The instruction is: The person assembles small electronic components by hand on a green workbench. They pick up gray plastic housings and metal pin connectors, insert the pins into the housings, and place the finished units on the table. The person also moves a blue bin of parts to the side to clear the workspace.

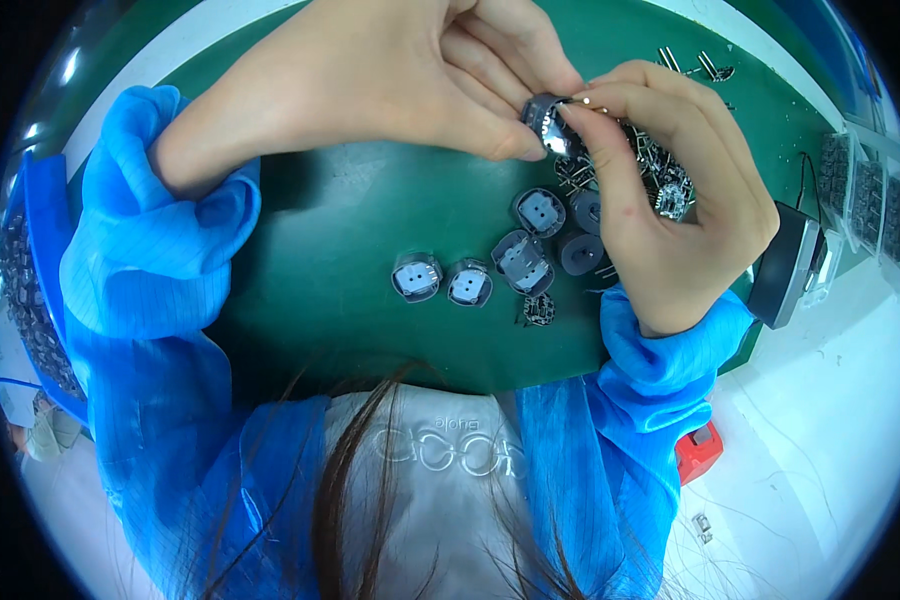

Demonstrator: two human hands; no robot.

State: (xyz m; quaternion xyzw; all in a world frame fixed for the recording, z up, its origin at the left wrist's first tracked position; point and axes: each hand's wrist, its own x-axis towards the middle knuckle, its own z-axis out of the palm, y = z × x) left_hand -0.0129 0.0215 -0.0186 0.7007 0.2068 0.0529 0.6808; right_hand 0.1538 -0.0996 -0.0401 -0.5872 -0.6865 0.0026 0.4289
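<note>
Dressed in a shiny, faintly striped blue jacket [150, 400] with baggy, bunched sleeves [160, 240], worn open over a pale grey top [420, 530] with raised lettering [457, 455]; trailing long, loose strands of hair [340, 490].

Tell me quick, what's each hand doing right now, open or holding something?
Left hand: closed, holding a grey housing between thumb and fingers.
Right hand: closed in a pinch at that housing; exactly what it grips can't be told.
</note>
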